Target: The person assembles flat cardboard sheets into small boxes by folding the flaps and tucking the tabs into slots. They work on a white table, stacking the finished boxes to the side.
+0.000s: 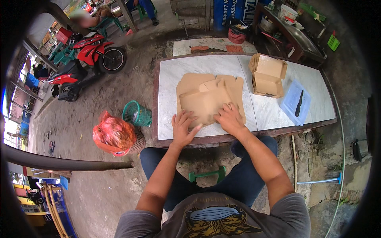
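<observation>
A partly folded brown cardboard food box (204,104) lies in front of me, on top of flat cardboard box blanks (237,88) on a white tiled table (168,85). My left hand (184,125) rests at the box's near left corner, fingers stretched and thumb spread apart. At the near right corner, my right hand (230,119) has its fingers curled and pinched on the cardboard. What lies under the right fingertips is hidden.
Folded open boxes (269,79) stand stacked at the table's right. Beside them a black knife (299,104) lies on a blue plastic tray (289,97). Left of the table are a green basket (137,114) and a red plastic bag (114,134). A red motorbike (88,51) stands farther left.
</observation>
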